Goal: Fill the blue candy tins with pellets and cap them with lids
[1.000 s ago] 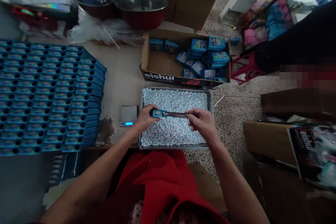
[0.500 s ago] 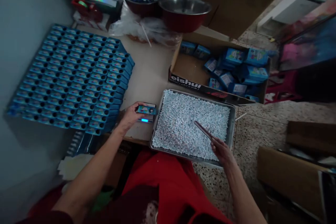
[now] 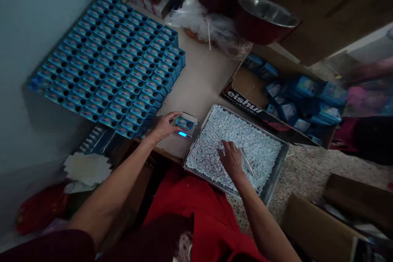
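Note:
A small blue box (image 3: pixel 184 123) rests on a compact scale (image 3: pixel 190 132) with a lit blue display. The thumb and fingers of my left hand (image 3: pixel 162 127) close around the box's left end. To the right, a metal tray (image 3: pixel 284 153) holds a thick layer of small pale pellets (image 3: pixel 211 139). My right hand (image 3: pixel 231 157) hovers low over them, fingers apart and slightly curled, with nothing visible in it. Just right of that hand, a thin metal scoop-like tool (image 3: pixel 246 160) lies on the pellets.
Rows of matching blue boxes (image 3: pixel 113 65) with dark round holes fill the table's left side. Behind the tray stands an open carton (image 3: pixel 242 100) with more blue packs. Metal bowls (image 3: pixel 267 20) and a plastic bag (image 3: pixel 196 16) sit farther back. Another carton (image 3: pixel 319 229) is at lower right.
My right hand has let go of the metal tool, which now lies on the pellets, and has moved left over the tray. My left hand stays at the box. The view has turned.

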Tool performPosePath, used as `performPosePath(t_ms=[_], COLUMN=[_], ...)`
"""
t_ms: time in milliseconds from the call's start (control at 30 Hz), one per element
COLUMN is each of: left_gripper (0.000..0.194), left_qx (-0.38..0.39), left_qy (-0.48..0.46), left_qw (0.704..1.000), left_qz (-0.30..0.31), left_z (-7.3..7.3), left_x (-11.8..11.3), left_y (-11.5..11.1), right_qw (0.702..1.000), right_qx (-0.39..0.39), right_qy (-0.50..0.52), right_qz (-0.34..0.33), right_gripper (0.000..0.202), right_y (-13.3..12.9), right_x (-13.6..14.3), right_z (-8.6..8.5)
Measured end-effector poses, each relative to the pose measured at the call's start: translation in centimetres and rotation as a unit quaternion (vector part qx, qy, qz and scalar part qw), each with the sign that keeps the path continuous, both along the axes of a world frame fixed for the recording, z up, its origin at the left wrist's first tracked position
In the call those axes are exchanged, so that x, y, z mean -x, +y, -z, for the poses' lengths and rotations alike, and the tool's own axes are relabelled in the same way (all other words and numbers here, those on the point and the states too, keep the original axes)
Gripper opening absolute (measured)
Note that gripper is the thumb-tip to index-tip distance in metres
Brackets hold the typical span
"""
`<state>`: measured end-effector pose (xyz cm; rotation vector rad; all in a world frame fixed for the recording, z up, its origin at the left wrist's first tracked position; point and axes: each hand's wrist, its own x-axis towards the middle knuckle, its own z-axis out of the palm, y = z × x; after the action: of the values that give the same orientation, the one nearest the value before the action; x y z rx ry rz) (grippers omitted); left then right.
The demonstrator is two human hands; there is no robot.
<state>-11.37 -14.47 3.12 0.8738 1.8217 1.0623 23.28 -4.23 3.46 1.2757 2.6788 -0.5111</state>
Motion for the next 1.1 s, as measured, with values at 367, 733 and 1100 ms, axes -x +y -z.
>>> performPosePath(t_ms=[367, 733, 1100], left_gripper=[0.059, 0.044, 0.049], left_qx=[0.040, 0.097, 0.172], left_qy=[0.095, 0.036, 0.207], left_qw=[0.988, 0.990, 0.963], left_qz=[-0.112, -0.098, -0.003], left_z=[-5.4, -2.6, -2.2], left_x=[0.4, -1.6, -0.5], left_y=[-9.2, -10.8, -11.0], right_qw=[0.794, 0.610, 0.728], right_qx=[0.363, 0.554, 0.510], right_qy=[0.246, 0.313, 0.225], right_qz=[0.421, 0.474, 0.398], right_gripper=[0.029, 0.026, 0.037], right_y=[2.6, 2.7, 2.7], right_x=[-4.3, -3.5, -2.2], right_z=[0.2, -1.6, -2.7])
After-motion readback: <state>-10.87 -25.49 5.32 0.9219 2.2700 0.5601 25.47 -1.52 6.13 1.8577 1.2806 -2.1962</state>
